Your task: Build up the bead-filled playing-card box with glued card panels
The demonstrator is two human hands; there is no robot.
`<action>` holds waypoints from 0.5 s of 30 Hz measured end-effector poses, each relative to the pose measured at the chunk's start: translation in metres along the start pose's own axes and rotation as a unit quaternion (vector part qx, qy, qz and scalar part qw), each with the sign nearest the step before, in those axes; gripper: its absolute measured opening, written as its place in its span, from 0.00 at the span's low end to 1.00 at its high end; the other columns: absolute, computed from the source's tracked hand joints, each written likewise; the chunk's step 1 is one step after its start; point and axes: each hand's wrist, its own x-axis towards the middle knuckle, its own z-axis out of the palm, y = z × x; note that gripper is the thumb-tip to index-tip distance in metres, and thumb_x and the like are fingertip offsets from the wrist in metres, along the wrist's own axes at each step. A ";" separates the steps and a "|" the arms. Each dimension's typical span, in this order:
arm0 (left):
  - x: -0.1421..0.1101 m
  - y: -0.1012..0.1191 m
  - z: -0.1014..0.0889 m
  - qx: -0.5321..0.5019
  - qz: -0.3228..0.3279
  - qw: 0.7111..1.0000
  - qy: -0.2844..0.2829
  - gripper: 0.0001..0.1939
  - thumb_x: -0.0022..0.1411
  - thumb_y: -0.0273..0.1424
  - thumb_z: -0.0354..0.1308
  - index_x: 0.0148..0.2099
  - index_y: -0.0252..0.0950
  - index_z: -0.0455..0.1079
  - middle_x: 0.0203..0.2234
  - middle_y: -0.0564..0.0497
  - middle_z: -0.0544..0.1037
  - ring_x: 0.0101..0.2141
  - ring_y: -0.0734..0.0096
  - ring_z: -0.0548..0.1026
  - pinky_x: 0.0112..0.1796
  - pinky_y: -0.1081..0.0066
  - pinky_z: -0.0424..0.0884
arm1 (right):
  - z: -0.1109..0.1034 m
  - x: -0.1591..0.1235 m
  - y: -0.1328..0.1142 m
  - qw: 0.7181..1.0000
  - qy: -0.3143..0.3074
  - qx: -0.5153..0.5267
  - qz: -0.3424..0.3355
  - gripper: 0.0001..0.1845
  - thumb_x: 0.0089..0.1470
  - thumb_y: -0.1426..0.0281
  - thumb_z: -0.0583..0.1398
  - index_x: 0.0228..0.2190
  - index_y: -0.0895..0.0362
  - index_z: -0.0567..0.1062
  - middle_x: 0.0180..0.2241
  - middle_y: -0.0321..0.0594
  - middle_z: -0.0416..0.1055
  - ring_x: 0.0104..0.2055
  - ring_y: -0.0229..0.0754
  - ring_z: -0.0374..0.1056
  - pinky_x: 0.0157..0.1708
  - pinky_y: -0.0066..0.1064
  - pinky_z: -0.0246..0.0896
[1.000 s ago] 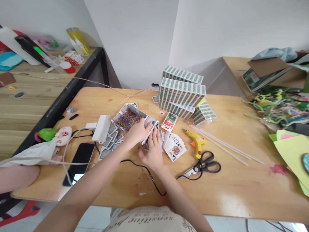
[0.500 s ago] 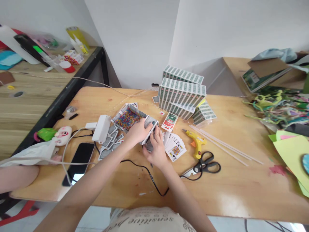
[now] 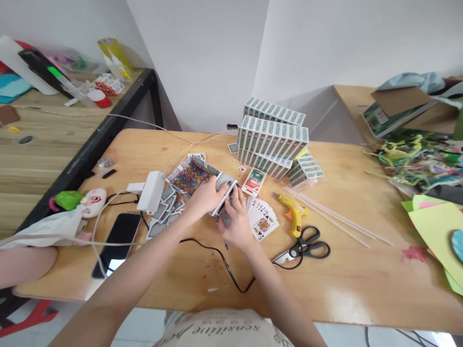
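A box built from grey-backed playing cards [image 3: 213, 168] sits at the middle of the table, its tray part lined with a colourful speckled layer. My left hand [image 3: 207, 195] grips the box's right-hand section, thumb on top near the edge. Against that section's right end, my right hand [image 3: 237, 217] has its fingers bent and pressed, with a grey-backed playing card [image 3: 226, 219] partly showing between thumb and fingers. Fanned face-up cards [image 3: 263, 219] lie just right of it. Loose grey-backed cards [image 3: 164, 212] are scattered left of my left hand.
Stacked card packs [image 3: 273, 140] stand at the back, a red-and-green pack [image 3: 254, 180] before them. Rightward lie a yellow glue gun [image 3: 296, 212], black-handled scissors [image 3: 311, 248] and glue sticks [image 3: 333, 214]. A phone [image 3: 117, 241], white adapter [image 3: 152, 193] and black cable [image 3: 224, 260] are leftward.
My right hand has shifted slightly right, and its thumb has come in toward the fingers, with a grey-backed card now showing there. The left hand keeps its grip on the box.
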 end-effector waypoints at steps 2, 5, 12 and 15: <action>0.000 0.000 0.000 0.000 0.000 1.000 -0.002 0.21 0.64 0.47 0.39 0.44 0.36 0.61 0.34 0.41 0.77 0.36 0.53 0.76 0.30 0.68 0.64 | -0.003 0.001 -0.001 1.000 -0.010 -0.009 0.004 0.32 0.39 0.77 0.56 0.50 0.67 0.65 0.65 0.58 0.37 0.66 0.58 0.28 0.59 0.56 0.41; 0.000 0.001 0.000 -0.001 -0.004 1.000 -0.007 0.21 0.64 0.47 0.39 0.45 0.36 0.61 0.34 0.41 0.77 0.37 0.53 0.76 0.31 0.68 0.65 | -0.005 0.002 -0.003 0.999 -0.026 -0.024 0.017 0.33 0.38 0.77 0.56 0.50 0.68 0.65 0.65 0.59 0.36 0.66 0.59 0.28 0.59 0.57 0.41; -0.001 0.002 0.000 0.009 -0.016 1.000 -0.010 0.22 0.64 0.47 0.38 0.47 0.35 0.61 0.36 0.39 0.77 0.39 0.53 0.76 0.34 0.67 0.66 | -0.001 0.003 -0.015 0.996 -0.056 -0.053 0.041 0.43 0.36 0.78 0.56 0.57 0.71 0.55 0.65 0.61 0.32 0.66 0.62 0.23 0.58 0.61 0.40; -0.001 0.002 0.001 0.017 -0.016 1.000 -0.010 0.23 0.65 0.46 0.37 0.47 0.34 0.61 0.35 0.38 0.77 0.38 0.51 0.76 0.33 0.66 0.66 | 0.002 0.001 -0.021 0.994 -0.065 -0.064 0.054 0.46 0.35 0.78 0.56 0.58 0.76 0.51 0.64 0.63 0.31 0.65 0.63 0.20 0.59 0.59 0.39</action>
